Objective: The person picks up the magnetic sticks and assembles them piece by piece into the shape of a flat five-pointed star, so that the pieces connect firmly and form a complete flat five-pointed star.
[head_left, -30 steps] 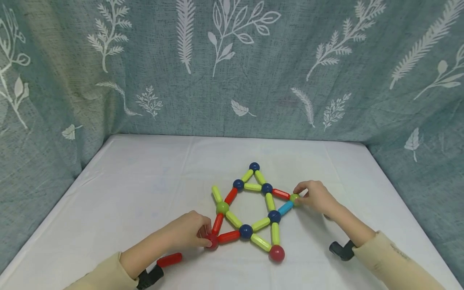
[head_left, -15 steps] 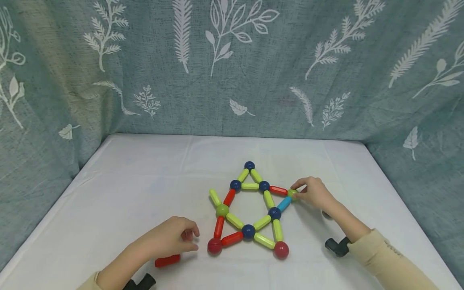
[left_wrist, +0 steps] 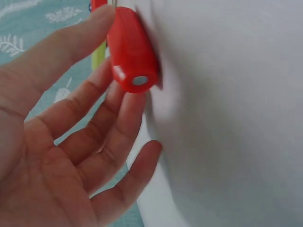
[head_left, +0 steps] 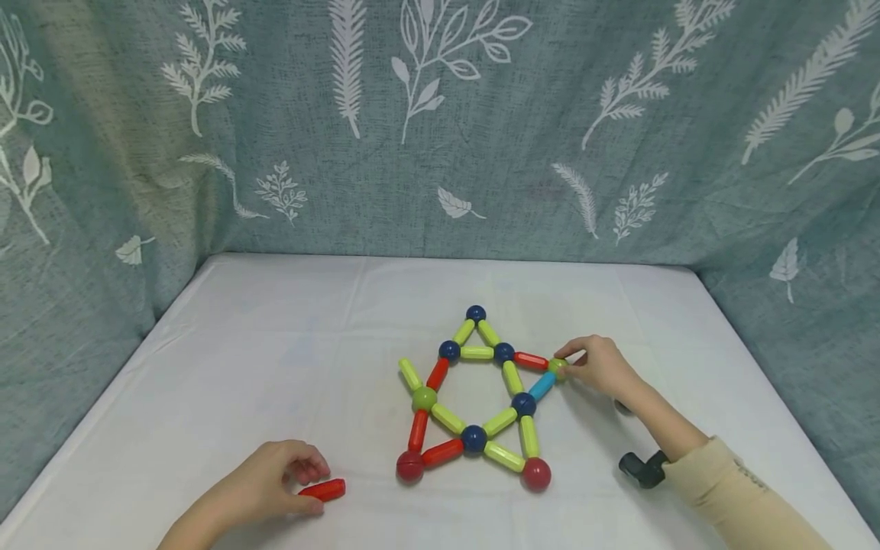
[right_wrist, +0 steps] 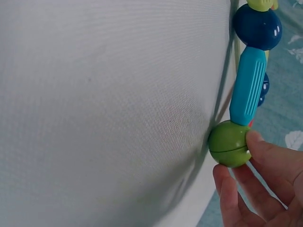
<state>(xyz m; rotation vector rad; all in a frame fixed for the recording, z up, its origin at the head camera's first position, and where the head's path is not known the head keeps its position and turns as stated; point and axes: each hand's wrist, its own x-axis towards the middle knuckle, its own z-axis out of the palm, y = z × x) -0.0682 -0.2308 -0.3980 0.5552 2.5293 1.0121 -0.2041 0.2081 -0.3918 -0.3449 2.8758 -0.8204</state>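
Observation:
My left hand [head_left: 264, 481] is around a loose red magnetic rod [head_left: 326, 490] on the table, thumb at its near side and fingers spread beyond it. In the left wrist view the rod [left_wrist: 132, 49] shows a metal disc at its end, with the thumb tip right at its edge. My right hand [head_left: 601, 370] pinches a green ball [right_wrist: 229, 143] between thumb and fingers. That ball is the right corner of a flat frame of rods and balls, joined to a blue rod [right_wrist: 248, 86] and a red rod [head_left: 532, 361].
The frame also has dark blue balls [head_left: 473, 438], red balls [head_left: 410, 467] at its near corners, and another green ball [head_left: 424, 399] with a yellow-green rod [head_left: 410, 373] sticking out free. A leaf-patterned curtain [head_left: 385, 198] hangs behind the white table [head_left: 275, 344].
My left hand has let go of the red ball at the frame's near left corner and moved left and nearer to the loose red rod. The right hand stays on the green ball.

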